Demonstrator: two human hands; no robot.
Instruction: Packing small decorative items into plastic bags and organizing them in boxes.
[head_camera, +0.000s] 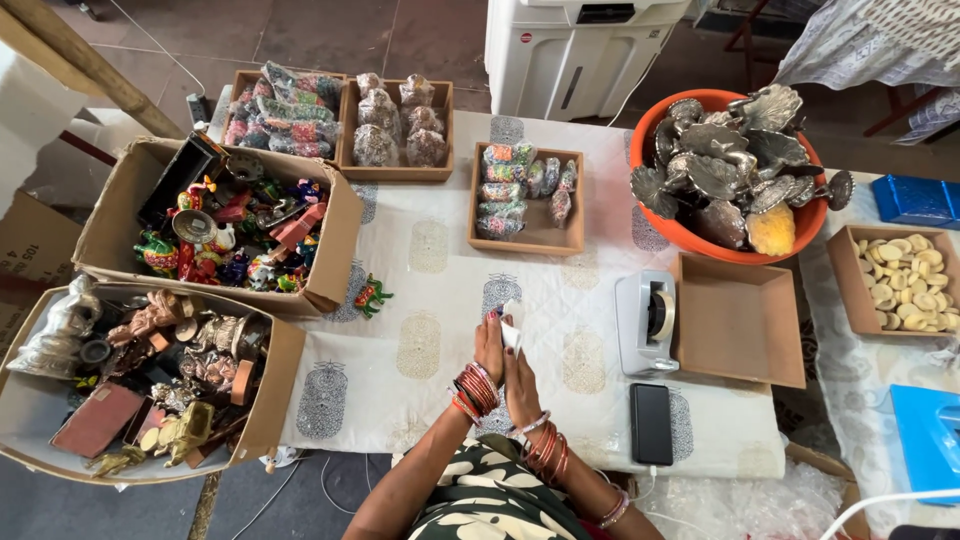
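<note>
My left hand (489, 346) and my right hand (521, 385) are pressed close together over the middle of the white patterned tablecloth (430, 300). Between the fingers sits a small white object (511, 333), partly hidden, so I cannot tell exactly what it is. Both wrists carry stacks of red and orange bangles (476, 391). A white tape dispenser (646, 322) stands just right of my hands, and a black phone (651, 423) lies at the table's near edge.
Two cardboard boxes of painted figurines (235, 235) and metal statuettes (150, 375) sit at left. Wooden trays of wrapped packets (525, 195) line the back. An orange bowl of metal pieces (730, 170), an empty brown tray (740, 320) and a tray of pale discs (905, 280) stand right.
</note>
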